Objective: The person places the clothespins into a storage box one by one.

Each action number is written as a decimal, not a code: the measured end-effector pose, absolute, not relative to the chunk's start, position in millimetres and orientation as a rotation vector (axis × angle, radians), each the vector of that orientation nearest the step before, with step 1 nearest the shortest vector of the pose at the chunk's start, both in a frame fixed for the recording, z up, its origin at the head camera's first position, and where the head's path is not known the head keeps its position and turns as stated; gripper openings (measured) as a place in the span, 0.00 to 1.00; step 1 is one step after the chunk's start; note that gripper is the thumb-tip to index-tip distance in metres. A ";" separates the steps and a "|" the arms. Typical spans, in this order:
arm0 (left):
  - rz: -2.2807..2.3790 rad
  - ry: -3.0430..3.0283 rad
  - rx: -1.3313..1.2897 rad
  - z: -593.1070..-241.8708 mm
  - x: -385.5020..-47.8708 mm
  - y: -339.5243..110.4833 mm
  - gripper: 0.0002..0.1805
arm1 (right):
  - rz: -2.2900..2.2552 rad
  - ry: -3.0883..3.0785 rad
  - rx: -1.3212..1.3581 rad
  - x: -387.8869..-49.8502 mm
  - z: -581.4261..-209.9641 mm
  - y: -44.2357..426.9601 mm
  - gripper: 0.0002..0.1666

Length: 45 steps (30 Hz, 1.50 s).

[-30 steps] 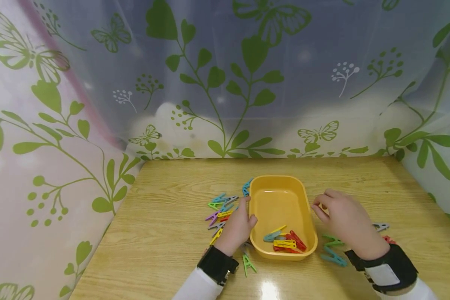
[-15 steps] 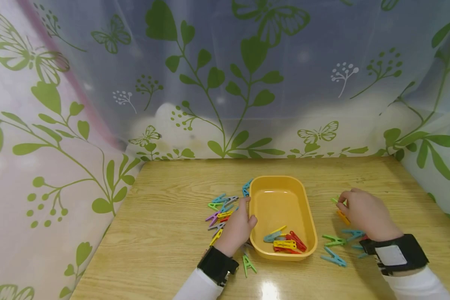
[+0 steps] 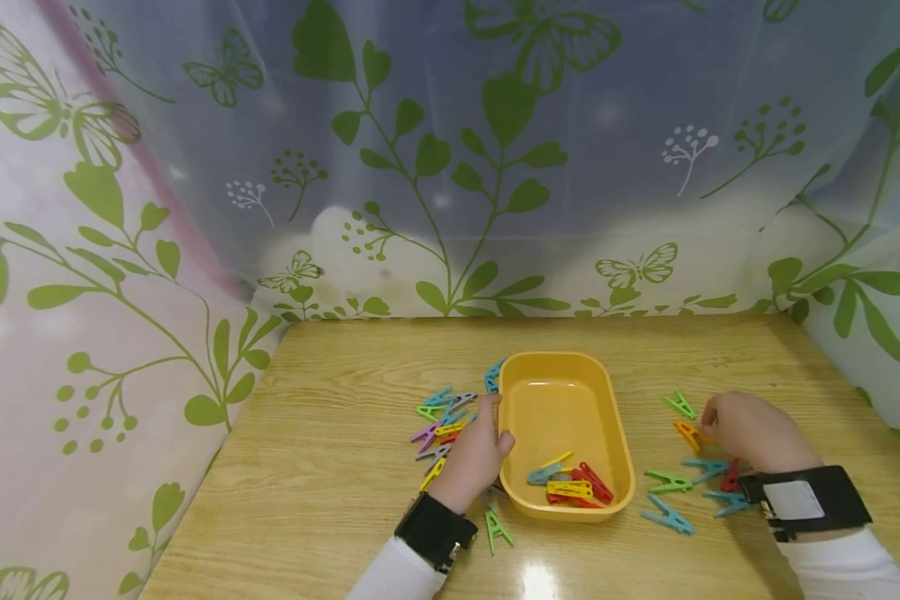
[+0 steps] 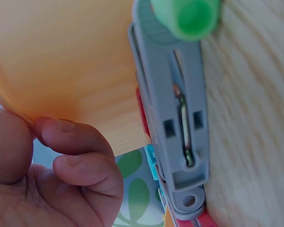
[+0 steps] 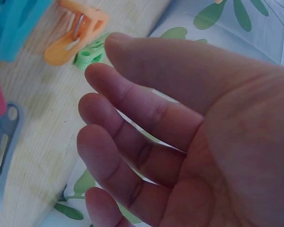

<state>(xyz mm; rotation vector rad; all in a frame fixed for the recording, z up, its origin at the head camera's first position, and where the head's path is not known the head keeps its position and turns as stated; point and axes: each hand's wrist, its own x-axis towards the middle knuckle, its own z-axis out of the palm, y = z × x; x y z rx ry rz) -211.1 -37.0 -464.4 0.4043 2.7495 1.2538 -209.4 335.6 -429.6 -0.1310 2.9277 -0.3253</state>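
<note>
A yellow plastic basin (image 3: 562, 408) stands on the table with several clothespins (image 3: 570, 488) at its near end. My left hand (image 3: 471, 458) pinches the basin's left rim between thumb and fingers; the left wrist view shows the fingers (image 4: 75, 137) curled at that rim. Over the right side of the table, my right hand (image 3: 757, 429) is beside an orange clothespin (image 3: 687, 434). In the right wrist view its fingers (image 5: 128, 104) are loosely bent and hold nothing. A green clothespin (image 3: 679, 405) lies just beyond the orange one.
Mixed clothespins (image 3: 427, 433) crowd the basin's left side, partly hidden by my left hand. Light green (image 3: 498, 531) and blue clothespins (image 3: 669, 514) lie nearer me. A grey clothespin (image 4: 175, 109) is close to the left wrist camera. A patterned curtain (image 3: 450, 208) encloses the table.
My right hand has moved right, away from the basin's right rim, uncovering the orange and green clothespins. My left hand and the basin have stayed in place.
</note>
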 end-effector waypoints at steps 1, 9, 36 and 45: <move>1.256 2.747 0.402 -464.5 -211.0 -37.1 0.31 | -0.322 2.932 -0.125 -209.8 -430.0 336.0 0.11; 1.257 2.753 0.406 -465.2 -211.3 -37.0 0.31 | -0.323 2.913 -0.063 -211.3 -435.6 339.6 0.09; 1.270 2.739 0.391 -466.5 -212.5 -36.9 0.30 | -0.276 2.895 -0.044 -213.3 -442.5 338.1 0.11; 1.271 2.727 0.394 -467.4 -212.1 -36.9 0.31 | -0.279 2.913 -0.076 -212.4 -442.1 339.7 0.10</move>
